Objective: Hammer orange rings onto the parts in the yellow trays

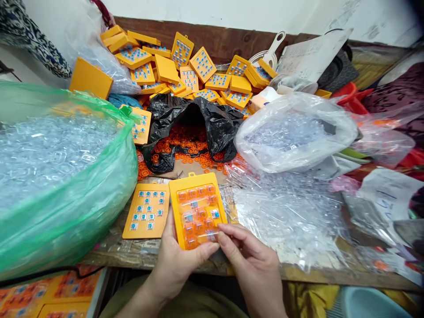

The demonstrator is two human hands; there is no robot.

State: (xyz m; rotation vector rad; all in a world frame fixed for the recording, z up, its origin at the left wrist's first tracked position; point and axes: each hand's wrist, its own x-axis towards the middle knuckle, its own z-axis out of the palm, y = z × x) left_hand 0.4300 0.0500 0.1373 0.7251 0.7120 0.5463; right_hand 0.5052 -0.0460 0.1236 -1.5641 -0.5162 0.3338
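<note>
My left hand (180, 260) grips a yellow keypad board (195, 180) from its left side, thumb across the lower edge. Orange see-through keycaps (198, 228) fill much of its face, and bare blue switches show in a few gaps. At the lower right of the board lies a long clear keycap (208, 236). My right hand (250, 263) pinches that keycap's right end between thumb and forefinger; the fingertips partly cover it. Left of the held board, a second yellow board (142, 230) lies flat with blue switches and no caps.
A black bag (221, 128) spills orange keycaps (190, 157). Clear pieces fill a green bag (115, 176) at left and a white bag (274, 159) at right. Loose clear strips (285, 207) cover the right side. Yellow boards (166, 69) are heaped at the back.
</note>
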